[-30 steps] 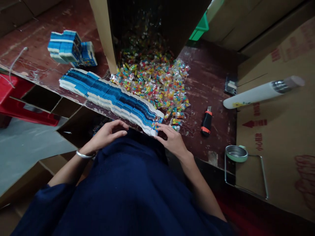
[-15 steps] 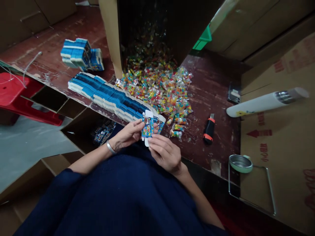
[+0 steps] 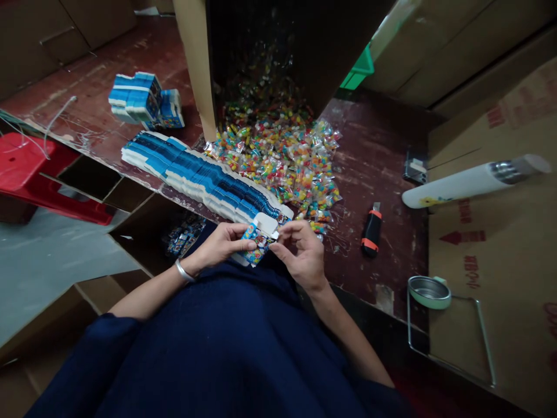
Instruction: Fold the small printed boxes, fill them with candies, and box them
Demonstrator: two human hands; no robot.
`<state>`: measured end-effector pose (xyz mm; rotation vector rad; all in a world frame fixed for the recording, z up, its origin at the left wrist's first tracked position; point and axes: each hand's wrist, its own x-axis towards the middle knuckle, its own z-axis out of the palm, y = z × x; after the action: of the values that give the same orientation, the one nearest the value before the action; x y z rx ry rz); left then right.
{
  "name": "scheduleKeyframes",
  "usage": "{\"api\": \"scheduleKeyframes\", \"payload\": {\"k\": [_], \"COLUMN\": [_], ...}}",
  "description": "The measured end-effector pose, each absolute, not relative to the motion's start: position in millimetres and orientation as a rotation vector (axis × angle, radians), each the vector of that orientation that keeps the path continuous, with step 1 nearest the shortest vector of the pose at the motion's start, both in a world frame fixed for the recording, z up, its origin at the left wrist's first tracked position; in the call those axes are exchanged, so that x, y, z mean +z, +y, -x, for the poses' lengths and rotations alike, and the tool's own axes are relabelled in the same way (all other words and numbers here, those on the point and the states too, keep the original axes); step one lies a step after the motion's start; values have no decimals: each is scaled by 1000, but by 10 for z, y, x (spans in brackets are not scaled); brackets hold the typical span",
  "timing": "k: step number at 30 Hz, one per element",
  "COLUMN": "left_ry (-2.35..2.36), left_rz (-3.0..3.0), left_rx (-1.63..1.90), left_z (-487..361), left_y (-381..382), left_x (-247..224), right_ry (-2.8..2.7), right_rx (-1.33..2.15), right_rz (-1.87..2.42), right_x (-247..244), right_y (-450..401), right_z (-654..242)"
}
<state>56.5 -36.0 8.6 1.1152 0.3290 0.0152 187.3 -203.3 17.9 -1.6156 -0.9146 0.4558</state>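
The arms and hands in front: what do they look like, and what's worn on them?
Both are a person's, not mechanical: the left hand and right hand wear no gloves. A plain silver-coloured bangle rings the left wrist; the right shows none. Loose navy sleeves reach about the elbows, with no markings visible.

The small box hides some fingertips of the left hand; its print is too small to read. Rearmost candy packets vanish in shadow. The left edge crops the red stool.
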Motion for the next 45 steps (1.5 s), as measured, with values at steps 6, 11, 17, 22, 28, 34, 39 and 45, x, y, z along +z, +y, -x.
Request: {"api": "scheduleKeyframes", "payload": {"k": [6,11,17,22,28,34,39,45], "left_ry": [464,420,338,369,432,389,331,333], "left_rz": [-1148,-1358,-1421,-1266,-1230,-1457,-1451,-1396], "left_rx": [340,556,330,263,304,302,260,246], "left_z": [-645,-598,-524,-548,-578,-512,-516,-524], "left_y": [-487,-532,-467,-482,-481,-415,-410,-405], "left_x": [-40,-119,-74,-15,1,-16,60,90], "right_ry": [-643,-603,-832,-830,-693,-665,-675,-783], "right_rx": [381,210,76,159,440,757,796,659], "right_rz": [1605,1597,1631,1571,1386,1512,1513,1557], "right_x": [-96,-170,-159,-119,-20,79,89,133], "right_y": [-1885,-1799,-1771,-1719,-1644,-1652,-1628,-1653], "right_z": [-1654,-1616,-1680,-1724,-1772,-1995,-2111,-2078]}}
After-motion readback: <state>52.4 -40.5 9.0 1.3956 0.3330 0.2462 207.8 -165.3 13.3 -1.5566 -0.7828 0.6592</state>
